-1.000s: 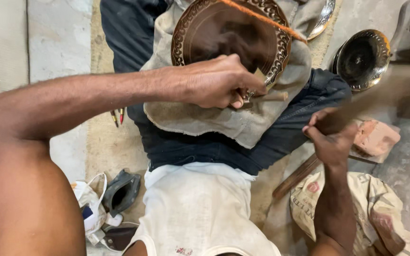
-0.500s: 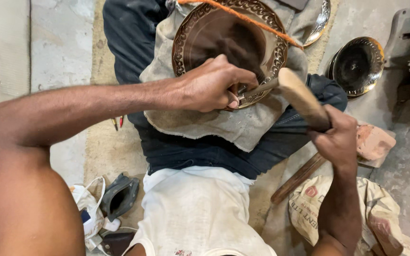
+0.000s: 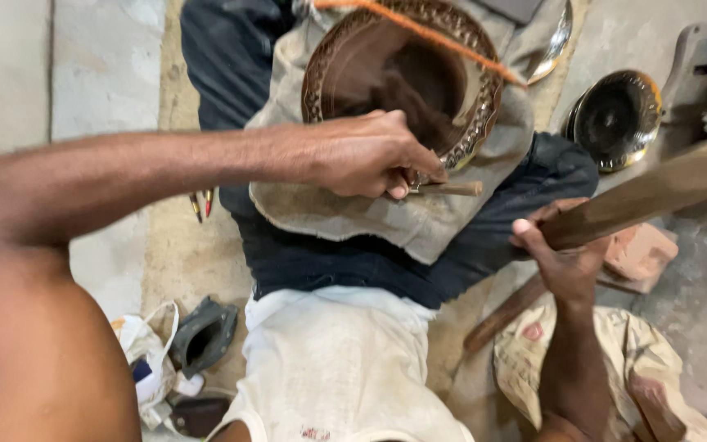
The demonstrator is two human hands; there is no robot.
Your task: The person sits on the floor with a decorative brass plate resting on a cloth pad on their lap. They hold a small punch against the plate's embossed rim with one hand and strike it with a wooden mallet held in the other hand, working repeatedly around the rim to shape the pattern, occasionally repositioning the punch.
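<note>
A round brown metal plate (image 3: 345, 61) with an embossed patterned rim lies on a beige cloth (image 3: 419, 221) across my lap. My left hand (image 3: 362, 155) is shut on a thin chisel (image 3: 452, 188), whose shaft sticks out to the right at the plate's near rim. My right hand (image 3: 562, 254) grips a long wooden mallet (image 3: 656, 192), raised and angled up to the right, away from the chisel. An orange cord (image 3: 427, 33) runs across the plate's top.
A dark shiny metal bowl (image 3: 615, 115) sits at the right on the floor. A reddish brick (image 3: 640, 250) and a wooden stick (image 3: 505, 315) lie by my right wrist. A dark grey holder (image 3: 202, 336) and a white bag (image 3: 145, 360) rest at the lower left, pencils (image 3: 200, 205) beside my thigh.
The mallet came down onto the chisel half a second ago and has now swung back up to the right. My left hand keeps the chisel at the plate's rim.
</note>
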